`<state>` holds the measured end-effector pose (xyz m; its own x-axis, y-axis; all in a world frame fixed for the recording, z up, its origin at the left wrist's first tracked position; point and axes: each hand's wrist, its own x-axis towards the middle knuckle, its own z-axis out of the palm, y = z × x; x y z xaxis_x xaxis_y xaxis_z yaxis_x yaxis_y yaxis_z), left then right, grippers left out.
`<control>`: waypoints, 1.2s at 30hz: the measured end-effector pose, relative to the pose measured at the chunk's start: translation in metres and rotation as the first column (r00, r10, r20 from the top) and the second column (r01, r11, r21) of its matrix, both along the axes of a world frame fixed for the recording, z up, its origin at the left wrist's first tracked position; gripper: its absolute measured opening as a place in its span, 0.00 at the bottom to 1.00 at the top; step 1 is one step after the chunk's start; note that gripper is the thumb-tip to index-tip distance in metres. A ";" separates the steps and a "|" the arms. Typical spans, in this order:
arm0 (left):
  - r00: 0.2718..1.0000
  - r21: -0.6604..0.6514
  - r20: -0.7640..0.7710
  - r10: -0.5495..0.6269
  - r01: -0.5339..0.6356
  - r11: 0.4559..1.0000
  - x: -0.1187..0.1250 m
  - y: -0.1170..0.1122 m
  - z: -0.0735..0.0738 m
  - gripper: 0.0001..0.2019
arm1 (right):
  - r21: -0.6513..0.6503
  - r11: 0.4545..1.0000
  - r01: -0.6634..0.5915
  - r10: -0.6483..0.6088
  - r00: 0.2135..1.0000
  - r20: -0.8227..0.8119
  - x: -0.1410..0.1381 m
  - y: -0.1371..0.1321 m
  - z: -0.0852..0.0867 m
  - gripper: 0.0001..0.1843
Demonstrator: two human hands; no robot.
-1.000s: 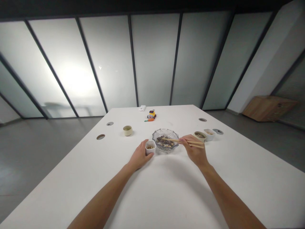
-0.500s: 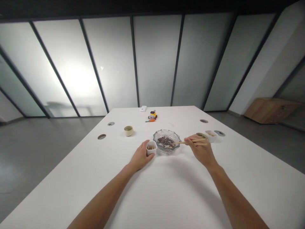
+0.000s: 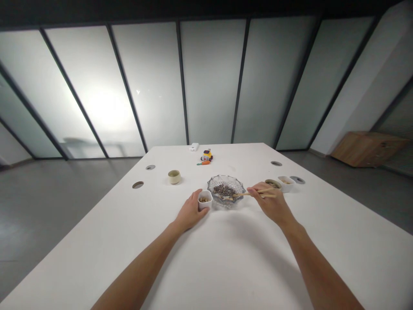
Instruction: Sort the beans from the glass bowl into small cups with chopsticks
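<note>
My left hand (image 3: 190, 211) is wrapped round a small white cup (image 3: 205, 204) that stands on the table. Brownish pieces (image 3: 204, 199) lie inside the cup. Just right of it is a clear glass bowl (image 3: 239, 186) with a scalloped rim. Many dark, seed-like pieces (image 3: 222, 190) fill its bottom, with some pale pieces at the near side. My right hand (image 3: 271, 204) grips a pair of wooden chopsticks (image 3: 245, 194), whose tips reach into the bowl among the pieces. Whether the tips pinch a piece is too small to tell.
Beyond my right hand stand a greenish cup (image 3: 272, 183) and a white cup (image 3: 286, 184), both with contents. A pale green cup (image 3: 174, 177) is at the left. Farther back lie a toy vehicle (image 3: 207, 155), a toy carrot (image 3: 203, 163) and a white device (image 3: 194, 147). Round holes (image 3: 138, 185) pierce the table (image 3: 206, 267).
My right hand and the chopsticks have shifted slightly left, with the tips still in the glass bowl. My left hand and the white cup have stayed in place.
</note>
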<state>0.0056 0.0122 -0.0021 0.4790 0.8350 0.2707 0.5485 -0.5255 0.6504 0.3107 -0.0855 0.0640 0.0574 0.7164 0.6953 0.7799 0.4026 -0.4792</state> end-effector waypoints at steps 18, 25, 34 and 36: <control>1.000 -0.006 -0.004 -0.014 0.014 1.000 0.001 -0.001 0.002 0.36 | -0.057 0.991 -0.120 0.114 0.988 -0.100 -0.007 0.007 0.001 0.29; 1.000 -0.009 0.012 -0.015 0.015 1.000 0.001 -0.002 0.003 0.36 | -0.063 0.993 -0.101 0.090 0.983 -0.160 -0.005 0.007 -0.001 0.31; 1.000 0.003 -0.007 -0.011 0.011 1.000 0.001 0.000 0.000 0.36 | -0.036 0.996 -0.085 0.078 0.981 -0.176 0.000 0.005 -0.004 0.26; 1.000 0.000 -0.007 -0.004 0.004 1.000 0.002 0.000 0.000 0.36 | 0.025 0.999 -0.043 0.047 0.980 -0.193 -0.001 0.006 -0.001 0.25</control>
<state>0.0072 0.0123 -0.0023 0.4846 0.8328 0.2677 0.5507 -0.5282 0.6463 0.3099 -0.0797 0.0628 0.1600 0.7072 0.6887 0.6541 0.4466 -0.6105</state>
